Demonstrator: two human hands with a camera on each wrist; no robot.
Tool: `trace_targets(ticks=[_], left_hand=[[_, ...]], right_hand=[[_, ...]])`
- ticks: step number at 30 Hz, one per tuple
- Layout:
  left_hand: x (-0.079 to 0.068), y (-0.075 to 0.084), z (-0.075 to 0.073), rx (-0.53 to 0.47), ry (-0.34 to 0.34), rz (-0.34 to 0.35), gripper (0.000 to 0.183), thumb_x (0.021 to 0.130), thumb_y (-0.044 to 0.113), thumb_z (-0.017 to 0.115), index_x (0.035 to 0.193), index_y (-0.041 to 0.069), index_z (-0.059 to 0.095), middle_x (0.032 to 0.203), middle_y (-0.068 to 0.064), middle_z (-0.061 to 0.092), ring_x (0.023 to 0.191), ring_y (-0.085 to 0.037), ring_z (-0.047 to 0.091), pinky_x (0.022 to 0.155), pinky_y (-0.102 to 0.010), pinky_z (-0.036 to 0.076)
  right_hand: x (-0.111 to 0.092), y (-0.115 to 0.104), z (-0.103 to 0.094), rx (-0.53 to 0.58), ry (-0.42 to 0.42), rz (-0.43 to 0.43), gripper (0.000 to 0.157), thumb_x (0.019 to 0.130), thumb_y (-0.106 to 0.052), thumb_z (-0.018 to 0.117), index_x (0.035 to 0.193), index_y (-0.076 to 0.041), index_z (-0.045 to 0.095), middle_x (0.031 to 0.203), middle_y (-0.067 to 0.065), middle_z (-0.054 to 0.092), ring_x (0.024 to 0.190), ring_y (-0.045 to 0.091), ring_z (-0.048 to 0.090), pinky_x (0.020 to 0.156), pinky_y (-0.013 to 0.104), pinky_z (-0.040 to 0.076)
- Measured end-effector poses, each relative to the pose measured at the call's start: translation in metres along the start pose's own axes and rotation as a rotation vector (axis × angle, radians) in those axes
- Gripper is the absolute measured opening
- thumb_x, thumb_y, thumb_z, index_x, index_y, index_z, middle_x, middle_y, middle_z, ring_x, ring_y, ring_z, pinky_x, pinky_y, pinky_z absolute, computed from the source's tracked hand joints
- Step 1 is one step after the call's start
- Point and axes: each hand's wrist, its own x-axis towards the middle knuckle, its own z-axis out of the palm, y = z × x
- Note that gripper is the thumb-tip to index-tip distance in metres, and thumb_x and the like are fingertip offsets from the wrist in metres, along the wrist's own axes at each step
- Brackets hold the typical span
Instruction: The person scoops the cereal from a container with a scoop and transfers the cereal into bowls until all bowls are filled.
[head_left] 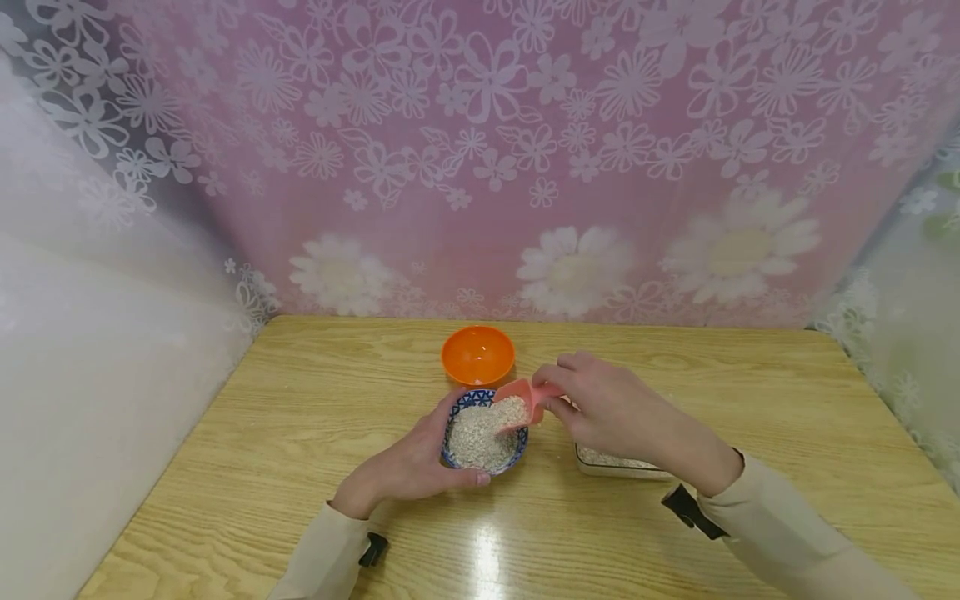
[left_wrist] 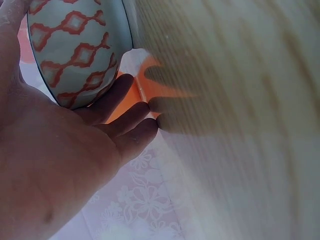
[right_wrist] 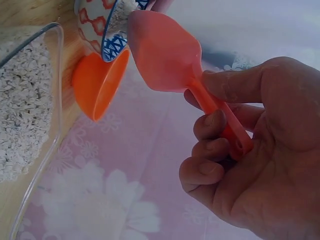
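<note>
A round bowl [head_left: 474, 398], blue-patterned inside and red-patterned outside [left_wrist: 82, 52], stands on the table with a heap of pale flakes like oats [head_left: 476, 442] in it. My left hand [head_left: 411, 462] holds the bowl from the left, thumb along the near rim and fingers round the far side. At the bowl's right rim, my right hand [head_left: 611, 408] grips a pink scoop [right_wrist: 165, 55] by its handle. Flakes lie in the scoop, its mouth tilted down over the heap. The right wrist view shows the scoop's smooth underside, with thumb and curled fingers around the handle.
Just behind the patterned bowl sits an orange bowl [head_left: 478, 354]. A clear rectangular container [head_left: 622, 472] of flakes stands to the right, partly hidden under my right forearm. A flowered pink curtain [head_left: 465, 208] hangs beyond the wooden table's [head_left: 315, 375] back edge.
</note>
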Motion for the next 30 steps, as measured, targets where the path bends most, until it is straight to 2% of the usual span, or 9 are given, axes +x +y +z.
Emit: trace_targets(ticks=[5,13,19,25,30], left_hand=[[0.0,0.0,0.0,-0.021,0.001,0.001,0.113,0.082,0.047,0.084,0.164,0.026,0.009,0.158,-0.004,0.037,0.137,-0.022,0.046,0.115,-0.053,0.04],[0.001,-0.001,0.0,-0.021,-0.005,0.02,0.112,0.083,0.046,0.083,0.164,0.025,0.01,0.156,0.0,0.039,0.135,-0.02,0.046,0.115,-0.051,0.04],[0.001,-0.001,0.0,-0.018,-0.009,0.011,0.113,0.083,0.048,0.083,0.164,0.025,0.008,0.156,0.0,0.039,0.135,-0.021,0.047,0.114,-0.051,0.042],[0.001,0.001,-0.001,-0.02,-0.007,0.004,0.113,0.083,0.046,0.083,0.164,0.023,0.008,0.156,-0.001,0.039,0.135,-0.021,0.047,0.115,-0.051,0.041],[0.0,0.001,0.0,-0.01,-0.007,-0.007,0.114,0.084,0.048,0.082,0.165,0.023,0.007,0.157,-0.003,0.038,0.135,-0.022,0.047,0.114,-0.052,0.042]], right_hand=[[0.002,-0.003,-0.001,0.001,0.018,-0.029,0.011,0.097,-0.02,0.071,0.107,-0.015,0.073,0.086,-0.007,0.062,0.074,0.006,0.048,0.064,0.022,0.045],[0.005,-0.007,0.003,0.02,0.012,-0.053,0.014,0.098,-0.023,0.07,0.11,-0.015,0.073,0.092,-0.005,0.064,0.077,0.007,0.05,0.067,0.023,0.047],[0.004,-0.009,0.004,0.0,0.036,-0.087,0.013,0.097,-0.021,0.071,0.109,-0.015,0.073,0.087,-0.006,0.06,0.075,0.007,0.046,0.064,0.021,0.043],[0.004,-0.014,0.001,-0.126,0.048,-0.135,0.012,0.096,-0.018,0.072,0.107,-0.015,0.071,0.078,-0.005,0.051,0.075,0.012,0.044,0.061,0.021,0.039],[0.007,-0.021,0.0,-0.237,0.029,-0.153,0.015,0.094,-0.014,0.072,0.109,-0.014,0.07,0.078,-0.003,0.05,0.076,0.015,0.045,0.058,0.021,0.039]])
